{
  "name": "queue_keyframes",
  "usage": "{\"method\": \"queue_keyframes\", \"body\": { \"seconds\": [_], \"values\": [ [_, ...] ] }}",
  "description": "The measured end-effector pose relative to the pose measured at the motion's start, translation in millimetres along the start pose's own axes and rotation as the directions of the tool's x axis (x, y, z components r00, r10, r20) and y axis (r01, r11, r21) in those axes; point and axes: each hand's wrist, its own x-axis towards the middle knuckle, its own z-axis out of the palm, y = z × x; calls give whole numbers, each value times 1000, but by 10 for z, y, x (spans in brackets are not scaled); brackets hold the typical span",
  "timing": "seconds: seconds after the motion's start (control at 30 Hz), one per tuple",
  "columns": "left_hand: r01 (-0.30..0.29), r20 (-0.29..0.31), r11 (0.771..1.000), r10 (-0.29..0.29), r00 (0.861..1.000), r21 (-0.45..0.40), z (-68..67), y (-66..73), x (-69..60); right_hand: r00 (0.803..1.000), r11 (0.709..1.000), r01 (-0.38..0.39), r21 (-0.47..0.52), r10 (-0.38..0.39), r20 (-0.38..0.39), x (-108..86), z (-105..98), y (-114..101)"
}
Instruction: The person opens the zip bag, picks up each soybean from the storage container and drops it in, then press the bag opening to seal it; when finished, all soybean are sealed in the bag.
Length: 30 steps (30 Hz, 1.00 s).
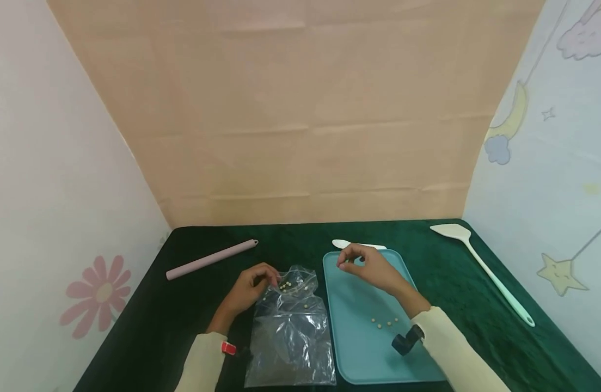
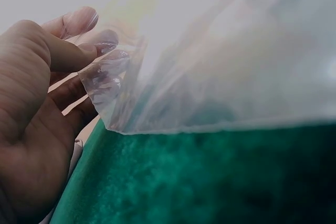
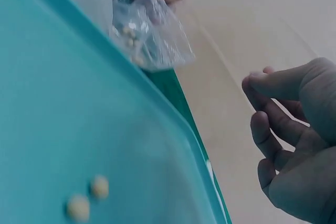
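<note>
A clear plastic zip bag [image 1: 293,348] lies on the dark green cloth with small, round, pale-yellow bean-like pieces [image 1: 284,285] near its mouth. My left hand [image 1: 251,286] pinches the bag's upper left edge; in the left wrist view, clear film covers some fingertips. My right hand [image 1: 371,268] hovers over the far part of a blue tray [image 1: 349,359]. Its thumb and forefinger tips meet in the right wrist view, the other fingers curled, and no piece shows between them. Several loose round pieces [image 1: 380,326] sit on the tray, below the right wrist.
Beyond the tray lies a white spoon [image 1: 341,244], partly behind my right hand. A pale spatula [image 1: 494,275] rests at the right, a pink rod [image 1: 212,259] at the far left. A brown paper-like backdrop [image 1: 300,109] rises behind the table.
</note>
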Motion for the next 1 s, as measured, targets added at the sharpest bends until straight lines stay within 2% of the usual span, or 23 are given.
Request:
{"method": "queue_keyframes", "body": {
  "seconds": [0.13,0.27,0.5,0.7,1.0],
  "values": [
    [6,-1,1000,-6,1000,-7,1,4,-23,999,999,14,-38,-12,39,-155,-124,92],
    [26,7,1000,-26,1000,2,19,16,-30,994,997,25,-69,-17,110,-345,-256,180],
    [22,4,1000,-22,1000,-4,-2,18,-25,968,989,-14,-146,50,245,-687,-481,317],
    [12,9,1000,-12,1000,-8,-33,3,-31,939,978,36,-205,37,343,-880,-582,438],
    [12,-1,1000,-12,1000,-7,-21,-1,-44,938,968,62,-245,27,347,-953,-567,502]
  ]
}}
